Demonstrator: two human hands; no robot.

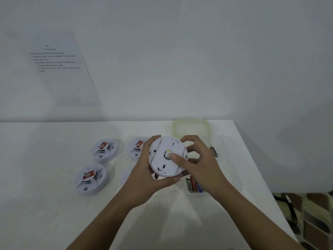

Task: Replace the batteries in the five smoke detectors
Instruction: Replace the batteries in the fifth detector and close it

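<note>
A: What sits on the white table [54,204], starting from its left side?

B: Three round white plastic smoke detectors with red stickers [91,179] lie face up on the left half, well back from the near edge. A pale shape just beside them is mostly hidden under the left wrist, and I cannot tell what it is

A: And the one being worked on?

B: The round white detector with its flat back up [162,159] is lifted over the middle of the table. The left hand [149,177] cups it from the left and below, fingers curled round the rim. The right hand [198,166] comes in from the right, fingertips hooked on the far rim. One digit, the thumb I judge, presses at the yellowish centre opening [167,152]

A: Where are the replacements?

B: They are to the right. Dark cylindrical batteries [191,184] lie in a clear plastic tub [195,193], just under the right wrist. A single loose dark battery [214,151] lies beyond that hand, its long axis running roughly far to near. I cannot tell whether it is inside the tub. The right hand is nearer to both

A: Any room to move?

B: There is bare table toward the near edge. On the right the tub stands near the table's right edge, so a reach there wants care. A pale green lid [191,126] lies at the far edge
</note>
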